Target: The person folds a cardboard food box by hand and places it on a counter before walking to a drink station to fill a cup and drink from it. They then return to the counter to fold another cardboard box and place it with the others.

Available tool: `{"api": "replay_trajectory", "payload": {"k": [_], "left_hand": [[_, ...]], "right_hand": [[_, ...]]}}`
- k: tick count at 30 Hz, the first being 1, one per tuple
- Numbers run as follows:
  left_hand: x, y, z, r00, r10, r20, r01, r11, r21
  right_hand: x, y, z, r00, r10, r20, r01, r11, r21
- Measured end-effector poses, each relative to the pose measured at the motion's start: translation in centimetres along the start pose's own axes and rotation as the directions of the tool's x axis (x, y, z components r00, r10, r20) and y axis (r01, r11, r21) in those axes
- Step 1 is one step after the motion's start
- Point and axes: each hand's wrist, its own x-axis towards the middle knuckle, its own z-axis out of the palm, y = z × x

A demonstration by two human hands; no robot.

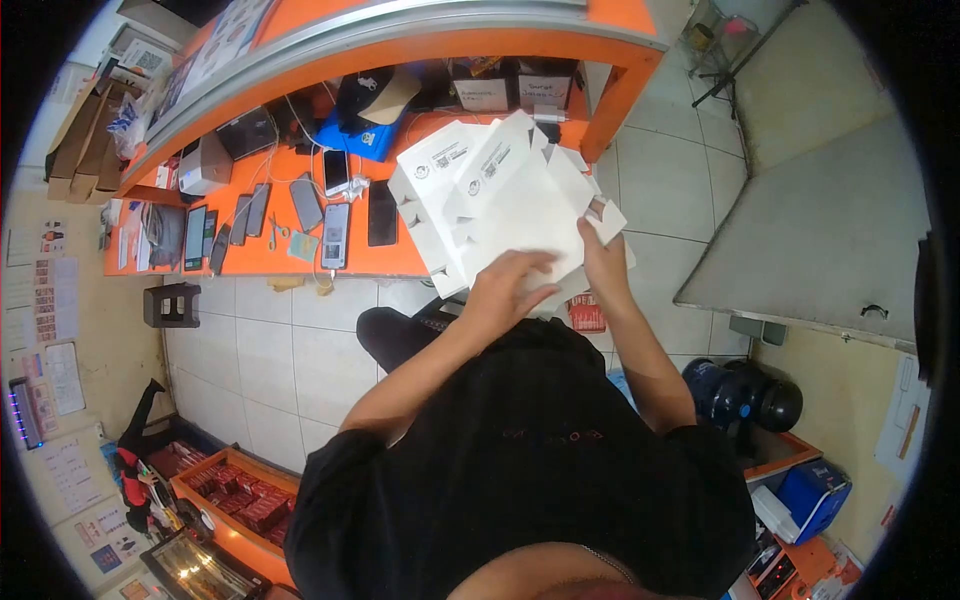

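Note:
Flattened white cardboard boxes [515, 215], printed with small black text and codes, lie in a loose stack in front of me at the orange desk's edge. My right hand [602, 255] is closed on the right edge of the stack, near a folded flap. On the lower part of the top sheet rests my left hand [510, 290], its fingers stretched out and the thumb apart. Several flaps and slots stick out along the sides of the sheets.
Left of the stack, the orange desk [270, 262] holds several phones, cables, scissors [273, 230] and a blue box [358, 140]. An orange shelf [400, 70] overhangs its back. A dark stool [171, 305] stands on the floor, and water jugs [735, 392] stand to the right.

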Motion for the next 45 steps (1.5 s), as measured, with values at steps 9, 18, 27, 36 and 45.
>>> {"api": "replay_trajectory", "payload": {"k": [9, 18, 27, 36, 45], "left_hand": [[5.0, 2.0, -5.9, 0.760, -0.650, -0.016, 0.365, 0.448, -0.816], [5.2, 4.5, -4.3, 0.865, -0.477, -0.156, 0.179, 0.584, -0.792], [4.6, 3.9, -4.8, 0.905, -0.397, -0.152, 0.199, 0.711, -0.674], [4.7, 2.1, -7.5, 0.881, -0.450, 0.144, 0.405, 0.562, -0.721], [7.1, 1.7, -9.7, 0.880, -0.414, -0.232, 0.338, 0.890, -0.306]], "right_hand": [[-4.0, -9.2, 0.4, 0.733, -0.389, 0.558, 0.647, 0.654, -0.393], [-2.4, -12.6, 2.0, 0.630, -0.658, 0.413, 0.757, 0.402, -0.515], [-1.9, -11.4, 2.8, 0.653, -0.594, 0.470, 0.753, 0.444, -0.485], [-0.3, -10.3, 3.3, 0.820, -0.464, 0.334, 0.558, 0.776, -0.292], [-0.4, -10.3, 3.5, 0.482, -0.750, 0.453, 0.827, 0.219, -0.518]]}}
